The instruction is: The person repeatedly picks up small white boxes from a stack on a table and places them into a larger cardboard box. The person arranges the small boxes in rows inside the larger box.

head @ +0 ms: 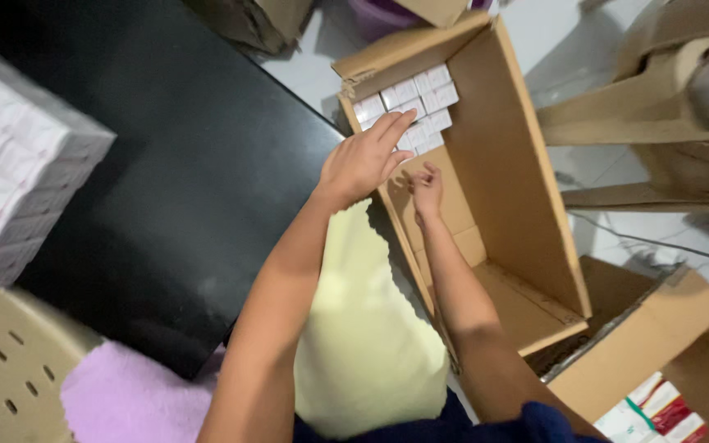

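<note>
An open cardboard box (506,189) stands on the floor in front of me. Several small white packets (408,102) are packed in rows at its far end. My left hand (364,160) rests flat over the box's left wall, its fingers spread and touching the nearest packets. Inside the box, my right hand (427,187) is low beside the packets with its fingers curled; whether it holds a packet is hidden.
A black table (182,164) lies to the left with a wrapped stack of white packets (10,164) on it. A beige perforated stool (10,369) and pink cloth (137,398) sit below. More cardboard boxes (642,344) crowd the right, one holding red-and-white packages (658,410).
</note>
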